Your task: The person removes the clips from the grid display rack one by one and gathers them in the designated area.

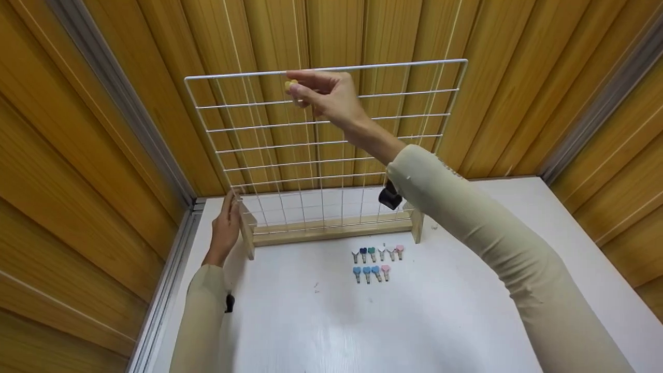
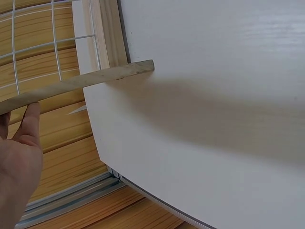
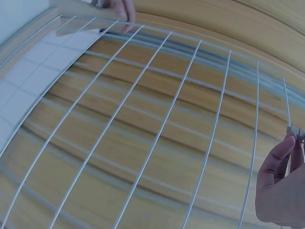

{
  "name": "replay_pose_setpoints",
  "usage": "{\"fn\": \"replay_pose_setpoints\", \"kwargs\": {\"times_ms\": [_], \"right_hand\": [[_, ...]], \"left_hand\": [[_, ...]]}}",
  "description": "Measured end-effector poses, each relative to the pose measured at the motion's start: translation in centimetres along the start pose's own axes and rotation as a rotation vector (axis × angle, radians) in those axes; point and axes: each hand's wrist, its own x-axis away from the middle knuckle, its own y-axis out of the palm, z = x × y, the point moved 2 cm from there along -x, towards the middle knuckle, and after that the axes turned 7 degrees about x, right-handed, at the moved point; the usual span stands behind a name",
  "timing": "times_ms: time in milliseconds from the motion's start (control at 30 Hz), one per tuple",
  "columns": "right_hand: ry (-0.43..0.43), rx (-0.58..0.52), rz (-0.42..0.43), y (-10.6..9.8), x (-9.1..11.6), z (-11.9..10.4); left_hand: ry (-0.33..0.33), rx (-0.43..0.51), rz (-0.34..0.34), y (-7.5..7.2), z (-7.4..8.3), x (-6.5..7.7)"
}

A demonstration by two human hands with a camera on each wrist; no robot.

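My right hand (image 1: 331,98) pinches a small yellow clip (image 1: 290,85) between thumb and fingertips, right at the top of the white wire grid (image 1: 326,68). In the right wrist view, the right hand (image 3: 281,183) is at the right edge, its fingertips at one of the grid's wires. Low on the left, my left hand (image 1: 226,228) grips the wooden side piece (image 1: 247,233) of the stand that bears the grid. The left wrist view shows the left hand's fingers (image 2: 31,121) against the edge of this wooden piece (image 2: 71,85).
Two rows of small clips with blue, green, pink and pale tops (image 1: 367,273) lie on the white table (image 1: 311,321) in front of the stand. Wood-patterned panels (image 1: 331,31) rise behind and beside it. A metal rail (image 1: 171,280) runs along the left table edge.
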Motion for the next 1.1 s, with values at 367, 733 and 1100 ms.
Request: {"fn": "replay_pose_setpoints", "kwargs": {"times_ms": [367, 733, 1100], "right_hand": [[0.042, 0.073, 0.030, -6.6, 3.3, 1.9], [0.150, 0.205, -0.002, -13.2, 9.1, 4.1], [0.370, 0.293, -0.017, -18.9, 16.4, 11.8]], "left_hand": [[0.017, 0.009, 0.028, -0.5, -0.3, -0.4], [0.024, 0.025, 0.012, 1.5, -0.4, -1.3], [0.031, 0.009, 0.017, 1.9, -0.3, -2.3]]}}
